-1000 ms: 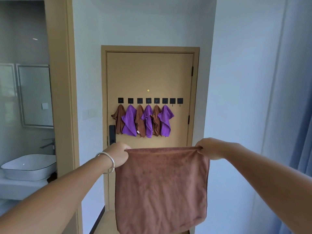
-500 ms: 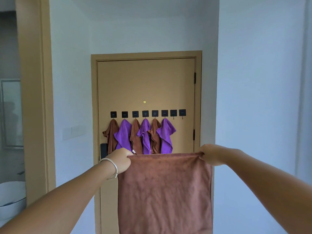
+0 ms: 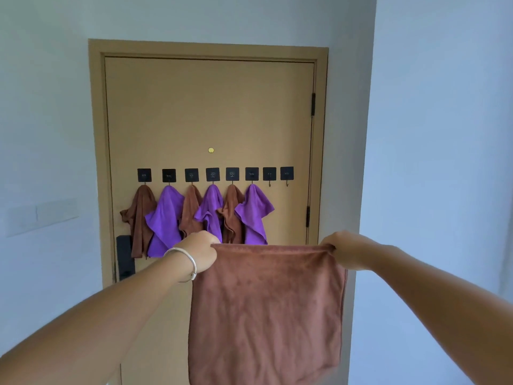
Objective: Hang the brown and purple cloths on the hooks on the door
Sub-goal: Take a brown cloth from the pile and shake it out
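Observation:
A brown cloth [image 3: 266, 309] hangs spread flat in front of me. My left hand [image 3: 198, 252] grips its top left corner and my right hand [image 3: 342, 250] grips its top right corner. Behind it stands a tan door [image 3: 208, 112] with a row of black hooks. Brown cloths [image 3: 141, 215] and purple cloths [image 3: 166, 218] hang in turn on the six left hooks. The two rightmost hooks [image 3: 269, 175] [image 3: 286, 174] carry nothing. My arms and the held cloth hide the lower door.
A black door handle and lock [image 3: 125, 257] sits at the door's left edge. A white switch plate [image 3: 41, 216] is on the left wall. A white wall corner [image 3: 369, 162] juts out just right of the door frame.
The door has come nearer and fills more of the view. The bathroom doorway at the left has left the view. Both hands still hold the brown cloth stretched out.

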A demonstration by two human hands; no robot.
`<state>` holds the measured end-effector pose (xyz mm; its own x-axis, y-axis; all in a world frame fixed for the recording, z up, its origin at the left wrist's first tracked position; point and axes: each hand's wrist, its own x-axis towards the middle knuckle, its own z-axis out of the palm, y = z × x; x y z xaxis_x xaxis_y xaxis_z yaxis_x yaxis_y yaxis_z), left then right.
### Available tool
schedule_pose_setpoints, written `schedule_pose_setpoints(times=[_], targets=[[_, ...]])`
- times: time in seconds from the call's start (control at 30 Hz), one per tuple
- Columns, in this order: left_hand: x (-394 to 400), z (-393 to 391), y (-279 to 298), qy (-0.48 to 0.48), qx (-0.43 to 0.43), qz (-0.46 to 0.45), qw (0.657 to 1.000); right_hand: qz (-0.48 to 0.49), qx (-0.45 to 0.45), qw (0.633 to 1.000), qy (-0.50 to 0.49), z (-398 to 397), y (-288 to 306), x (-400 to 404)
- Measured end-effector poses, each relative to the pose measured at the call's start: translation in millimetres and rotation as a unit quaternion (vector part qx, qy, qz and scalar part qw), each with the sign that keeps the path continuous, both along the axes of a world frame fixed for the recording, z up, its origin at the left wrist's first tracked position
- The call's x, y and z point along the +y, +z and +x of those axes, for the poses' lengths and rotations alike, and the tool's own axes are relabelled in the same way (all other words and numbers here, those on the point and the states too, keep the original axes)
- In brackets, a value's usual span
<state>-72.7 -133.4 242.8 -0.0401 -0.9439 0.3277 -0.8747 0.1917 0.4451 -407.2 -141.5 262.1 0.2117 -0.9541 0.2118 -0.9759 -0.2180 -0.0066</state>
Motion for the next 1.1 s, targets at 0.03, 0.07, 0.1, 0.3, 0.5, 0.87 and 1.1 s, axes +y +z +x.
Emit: schedule_pose_setpoints(times=[0.03,0.07,0.1,0.3,0.5,0.87,1.1], targets=[[-18,2,3,-0.004,-0.008,-0.006,1.000,-0.015,-0.004,1.000,-0.003,2,3,-15],[-36,5,7,-0.008,-0.019,-0.012,1.000,-0.033,-0.009,0.999,-0.005,4,7,-30],[-55,7,11,-0.013,-0.032,-0.021,0.999,-0.052,-0.016,0.998,-0.008,7,12,-45],[-152,14,27,-0.029,-0.144,-0.104,0.984,-0.092,0.008,0.995,-0.040,22,26,-125],[-221,4,27,-0.023,-0.149,-0.159,0.976,-0.114,0.056,0.990,-0.063,32,28,-182],[-346,-25,24,0.001,-0.052,-0.186,0.981,-0.126,-0.182,0.975,-0.033,23,29,-334],[-433,-43,41,0.047,-0.027,-0.120,0.991,-0.133,-0.279,0.949,0.068,7,35,-423]])
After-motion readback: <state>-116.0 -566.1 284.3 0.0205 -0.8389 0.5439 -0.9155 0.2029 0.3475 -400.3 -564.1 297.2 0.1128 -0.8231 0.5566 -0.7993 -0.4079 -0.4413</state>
